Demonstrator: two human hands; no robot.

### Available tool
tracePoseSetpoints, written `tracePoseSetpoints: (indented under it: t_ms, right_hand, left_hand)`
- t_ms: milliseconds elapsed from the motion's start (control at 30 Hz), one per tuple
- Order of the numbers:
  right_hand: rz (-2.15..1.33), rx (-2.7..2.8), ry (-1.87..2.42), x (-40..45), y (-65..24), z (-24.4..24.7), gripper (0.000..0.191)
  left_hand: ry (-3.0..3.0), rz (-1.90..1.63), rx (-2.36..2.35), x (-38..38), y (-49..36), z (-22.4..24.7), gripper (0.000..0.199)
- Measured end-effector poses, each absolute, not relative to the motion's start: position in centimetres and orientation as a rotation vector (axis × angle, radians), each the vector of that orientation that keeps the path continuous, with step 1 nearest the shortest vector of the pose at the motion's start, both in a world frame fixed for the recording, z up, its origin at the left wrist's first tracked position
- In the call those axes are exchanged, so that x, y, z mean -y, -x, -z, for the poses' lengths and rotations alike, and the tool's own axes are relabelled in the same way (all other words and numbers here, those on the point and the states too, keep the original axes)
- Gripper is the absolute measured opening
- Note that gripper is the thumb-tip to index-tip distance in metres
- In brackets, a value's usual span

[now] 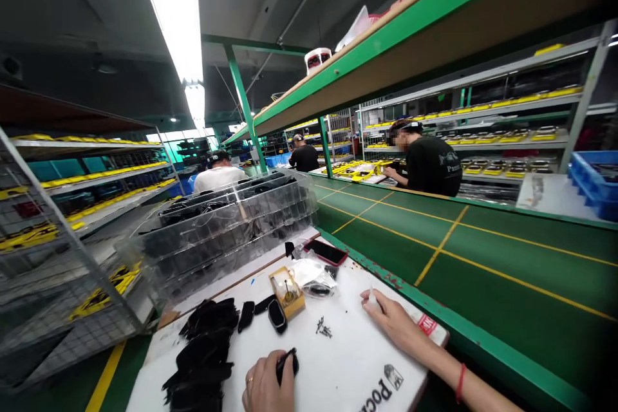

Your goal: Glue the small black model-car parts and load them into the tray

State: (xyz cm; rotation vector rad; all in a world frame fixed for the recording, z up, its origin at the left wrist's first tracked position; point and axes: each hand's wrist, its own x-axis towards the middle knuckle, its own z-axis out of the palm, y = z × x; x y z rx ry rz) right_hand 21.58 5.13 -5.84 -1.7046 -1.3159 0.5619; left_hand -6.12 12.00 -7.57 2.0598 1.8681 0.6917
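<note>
At the near edge of the white work board, my left hand is closed around a small black rounded part. My right hand, over the board's right side, pinches a small whitish translucent piece with a thin tip; its exact kind is unclear. Between the hands lies a little heap of thin dark pins or screws. Beyond them is a yellowish box with a dark stem upright in it, and a black oval part with a pale rim leans against it.
Many flat black pieces are piled at the left. A phone and a clear plastic bag lie farther back, before stacked clear trays. A green conveyor belt runs along the right, under a shelf. A co-worker sits across it.
</note>
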Motion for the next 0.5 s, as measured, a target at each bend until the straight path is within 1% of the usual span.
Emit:
tracePoseSetpoints:
  t_ms: [367, 500]
  right_hand:
    - [-0.585, 1.286, 1.824, -4.6, -22.2, 6.2, 0.030]
    - [-0.593, 1.294, 1.829, -4.5, -22.0, 5.6, 0.024]
  left_hand:
    - [-2.260, -0.864, -1.847, -9.9, 4.9, 6.4, 0.023]
    - [-2.341, -0.954, -1.739, -9.6, 4.1, 5.9, 0.020]
